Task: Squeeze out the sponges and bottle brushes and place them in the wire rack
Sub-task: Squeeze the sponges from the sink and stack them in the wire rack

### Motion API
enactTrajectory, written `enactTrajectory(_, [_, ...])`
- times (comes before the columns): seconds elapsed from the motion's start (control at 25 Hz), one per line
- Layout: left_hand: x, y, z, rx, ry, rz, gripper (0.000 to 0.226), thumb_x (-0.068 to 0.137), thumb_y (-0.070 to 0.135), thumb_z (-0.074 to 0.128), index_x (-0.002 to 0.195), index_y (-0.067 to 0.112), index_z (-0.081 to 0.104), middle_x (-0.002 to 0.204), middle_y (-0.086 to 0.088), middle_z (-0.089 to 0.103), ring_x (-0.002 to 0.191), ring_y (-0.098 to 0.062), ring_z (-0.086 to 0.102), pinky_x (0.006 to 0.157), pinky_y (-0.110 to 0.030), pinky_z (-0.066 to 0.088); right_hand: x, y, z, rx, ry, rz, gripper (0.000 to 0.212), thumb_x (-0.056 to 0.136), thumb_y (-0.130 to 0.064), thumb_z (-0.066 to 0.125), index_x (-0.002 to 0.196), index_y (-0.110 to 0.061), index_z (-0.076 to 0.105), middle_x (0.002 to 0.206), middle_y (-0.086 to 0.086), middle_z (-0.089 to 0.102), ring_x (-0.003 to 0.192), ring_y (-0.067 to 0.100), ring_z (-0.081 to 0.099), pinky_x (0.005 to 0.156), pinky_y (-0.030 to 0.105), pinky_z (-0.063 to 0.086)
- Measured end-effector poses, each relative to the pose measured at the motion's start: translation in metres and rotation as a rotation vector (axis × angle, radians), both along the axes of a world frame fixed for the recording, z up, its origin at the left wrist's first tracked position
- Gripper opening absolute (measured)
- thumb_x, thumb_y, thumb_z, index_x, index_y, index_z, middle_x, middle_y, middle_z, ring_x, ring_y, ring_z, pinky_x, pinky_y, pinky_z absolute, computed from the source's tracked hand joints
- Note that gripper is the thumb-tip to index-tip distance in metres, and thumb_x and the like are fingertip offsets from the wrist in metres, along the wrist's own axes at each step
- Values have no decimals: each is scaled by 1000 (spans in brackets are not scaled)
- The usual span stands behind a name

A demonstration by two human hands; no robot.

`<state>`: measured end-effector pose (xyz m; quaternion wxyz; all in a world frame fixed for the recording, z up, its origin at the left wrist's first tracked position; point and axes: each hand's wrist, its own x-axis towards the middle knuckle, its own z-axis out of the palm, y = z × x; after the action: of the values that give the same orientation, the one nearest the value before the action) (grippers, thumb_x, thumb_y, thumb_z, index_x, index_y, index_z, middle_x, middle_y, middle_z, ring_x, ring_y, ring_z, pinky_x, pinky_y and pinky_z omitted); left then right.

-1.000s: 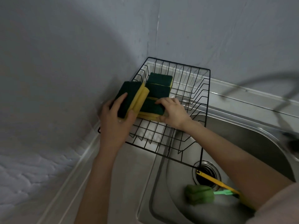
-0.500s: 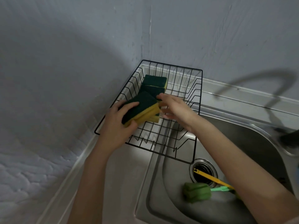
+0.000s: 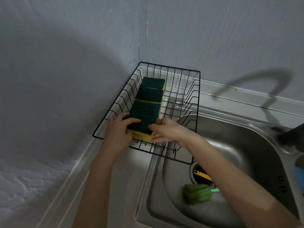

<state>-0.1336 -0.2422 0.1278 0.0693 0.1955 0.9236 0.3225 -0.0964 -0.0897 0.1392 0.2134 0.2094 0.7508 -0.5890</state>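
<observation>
A black wire rack (image 3: pixel 196 89) sits in the corner, overhanging the sink's left end. Along its left side lies a row of several yellow sponges with dark green scouring tops, the far one (image 3: pixel 153 83) by the wall. My left hand (image 3: pixel 118 134) and my right hand (image 3: pixel 166 130) both grip the nearest sponge (image 3: pixel 143 124), which rests flat at the rack's front left, one hand on each side. A bottle brush with a green sponge head (image 3: pixel 196 193) lies in the sink basin near the drain, its handle hidden under my right forearm.
The steel sink (image 3: pixel 238 145) fills the lower right, its drain (image 3: pixel 199 174) crossed by a yellow handle (image 3: pixel 203 176). A dark tap (image 3: pixel 292 135) stands at the right edge. Grey walls close the left and back. The rack's right half holds nothing.
My left hand has lowered the sponge it held upright and laid it flat at the front of the row. My right hand came over to its other side.
</observation>
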Motion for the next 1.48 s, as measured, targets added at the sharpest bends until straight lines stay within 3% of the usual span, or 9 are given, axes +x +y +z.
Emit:
enactTrajectory(0.2, [0,2,-6,-132,-27,-24,35,89,13,43,121,15,55,143,-10,41,130,-30,36,107,-43,34,-12,-8,-14,100,-49,17,35,91,-16,53,122,-1,46,112,17,62,77,18,63,53,15,53])
enactTrajectory(0.28, [-1,4,-7,-220,-43,-41,37,90,19,41,125,17,51,146,-8,38,132,-28,35,106,-44,35,-19,-10,-19,149,-37,48,32,90,-14,52,118,0,45,101,14,60,73,17,60,60,23,55])
enactTrajectory(0.36, [-2,6,-8,-278,-47,-55,38,91,23,39,128,19,48,148,-7,35,134,-28,32,107,-47,34,-23,-9,-25,171,-38,47,38,90,-14,52,123,1,43,110,15,59,86,23,65,76,34,58])
enactTrajectory(0.44, [-2,7,-8,-292,-48,-58,38,91,24,39,128,20,47,148,-6,34,135,-28,31,107,-48,33,-24,-9,-27,185,-39,56,37,90,-15,52,123,0,45,105,13,59,90,23,63,84,36,56])
enactTrajectory(0.6, [3,6,0,-230,-46,-55,37,91,20,40,127,15,49,144,-9,41,129,-27,39,104,-45,37,-17,-7,-20,325,-13,111,23,92,-23,47,102,-3,53,73,6,51,68,18,51,62,28,46])
enactTrajectory(0.72, [12,9,12,-90,-62,-54,36,91,13,41,126,9,50,140,-12,45,125,-27,44,103,-43,38,-6,-4,-8,416,63,146,41,91,-27,47,122,-1,49,106,14,61,92,23,56,62,24,42])
enactTrajectory(0.88, [30,14,32,-26,-2,-75,35,91,12,42,125,9,50,136,-11,49,120,-25,47,97,-33,39,23,2,22,494,236,128,53,91,-26,48,139,-9,35,135,12,52,119,25,53,86,26,42])
enactTrajectory(1.12, [80,27,56,-33,143,-74,49,87,18,52,134,15,38,138,-12,45,121,-26,46,97,-35,40,97,20,46,808,399,59,57,90,-21,48,143,-16,30,147,7,39,137,25,32,112,38,28])
enactTrajectory(1.48, [166,89,48,-38,94,-193,42,89,21,49,130,15,43,137,-10,47,125,-23,44,101,-30,33,199,86,25,890,268,-15,59,90,-27,46,145,-19,27,151,8,32,141,26,26,118,41,19])
